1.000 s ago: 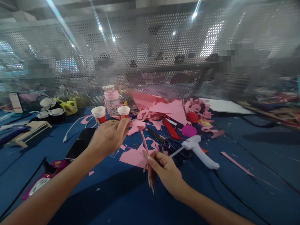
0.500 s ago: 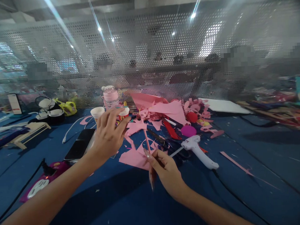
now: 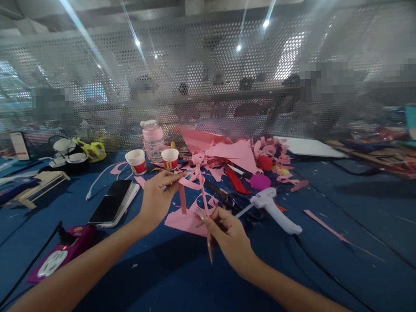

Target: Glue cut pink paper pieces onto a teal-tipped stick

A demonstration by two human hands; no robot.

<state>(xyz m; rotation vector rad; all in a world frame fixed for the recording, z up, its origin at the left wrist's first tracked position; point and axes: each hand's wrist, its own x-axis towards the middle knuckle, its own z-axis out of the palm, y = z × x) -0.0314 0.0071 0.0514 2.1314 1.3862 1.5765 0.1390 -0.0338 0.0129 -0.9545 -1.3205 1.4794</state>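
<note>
The right hand pinches a thin pink stick near its lower end, closed around it. The stick's long axis runs nearly upright, leaning slightly away from the person, its top pointing up toward the pink scraps and its lower tip hanging just below the fingers. The left hand, just left of the stick's top, is closed narrow on a curled pink paper piece that sits at the stick's top, with one strip dangling left of the stick. This looks like the fixing step: paper being fitted onto the stick's head. The next move likely calls for steadying the stick and pressing the paper snug against its top. The glue gun lies on the blue table right of the stick, nozzle toward it; a phone lies well left
</note>
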